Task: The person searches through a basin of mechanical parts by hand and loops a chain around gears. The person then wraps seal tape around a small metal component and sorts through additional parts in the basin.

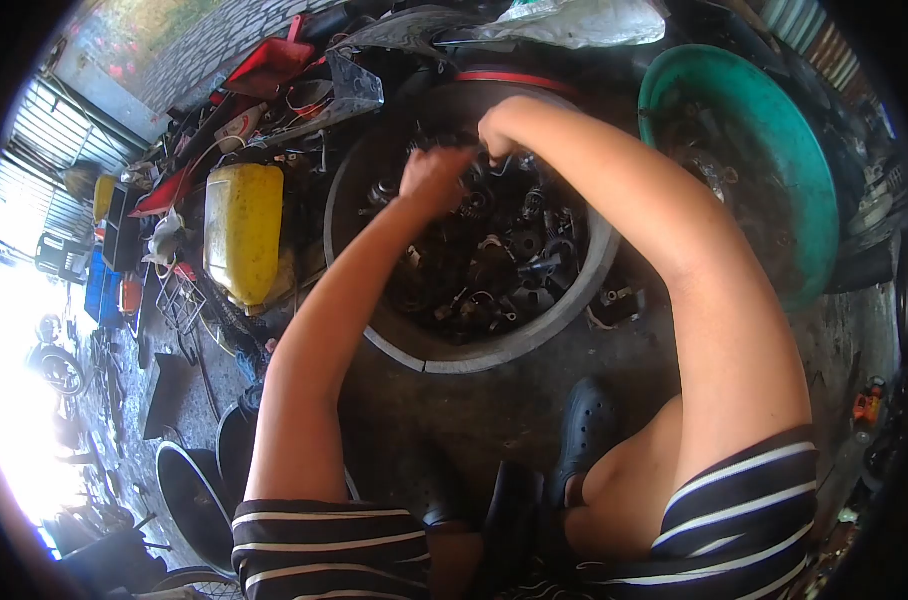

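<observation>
A large round grey basin (414,362) stands in front of me, filled with dark, greasy metal parts (484,270). Over its far half, my left hand (437,180) reaches in with its fingers drawn together and pointing at the other hand. Close beside it, my right hand (501,132) is bent down at the wrist, its fingers curled. The fingertips of both hands nearly meet above the parts. Whatever they grip, if anything, is too small and dark to make out.
To the left stands a yellow jerrycan (244,235). A green tub (809,190) with murky contents is at the right. Behind the basin lie a red dustpan-like piece (266,66) and a pale plastic sheet (584,22). Loose metal parts (616,305) rest on the floor.
</observation>
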Tool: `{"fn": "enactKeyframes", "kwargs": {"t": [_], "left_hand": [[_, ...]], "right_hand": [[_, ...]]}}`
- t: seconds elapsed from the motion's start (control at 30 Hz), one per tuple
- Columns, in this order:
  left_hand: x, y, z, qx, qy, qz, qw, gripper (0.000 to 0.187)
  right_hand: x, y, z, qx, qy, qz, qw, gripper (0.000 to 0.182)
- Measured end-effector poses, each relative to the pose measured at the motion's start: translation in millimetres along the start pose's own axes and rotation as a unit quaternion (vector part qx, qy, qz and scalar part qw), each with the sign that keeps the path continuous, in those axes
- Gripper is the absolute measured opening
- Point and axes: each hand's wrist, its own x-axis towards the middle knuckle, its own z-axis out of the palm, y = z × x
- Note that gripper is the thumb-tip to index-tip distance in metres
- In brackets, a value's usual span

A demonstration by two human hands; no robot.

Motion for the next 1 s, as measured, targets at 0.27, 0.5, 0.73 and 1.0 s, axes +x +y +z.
{"fn": "enactKeyframes", "kwargs": {"t": [0.27, 0.5, 0.73, 1.0], "left_hand": [[9.8, -16.9, -28.3, -0.023, 0.059, -0.081, 0.995, 0.059], [3.0, -6.7, -16.3, -0.006, -0.375, 0.005, 0.927, 0.055], [17.0, -10.6, -25.6, 0.009, -0.352, -0.007, 0.936, 0.059], [9.7, -1.2, -32.0, 0.023, -0.37, -0.027, 0.928, 0.058]], "right_hand": [[68.1, -69.0, 73.0, 0.158, -0.113, -0.167, 0.967, 0.033], [-48.1, -146.8, 82.3, -0.134, -0.216, -0.127, 0.959, 0.032], [-28.6, -131.7, 102.5, -0.145, -0.191, -0.108, 0.965, 0.031], [-33.5, -128.7, 92.7, -0.097, -0.169, -0.126, 0.973, 0.037]]}}
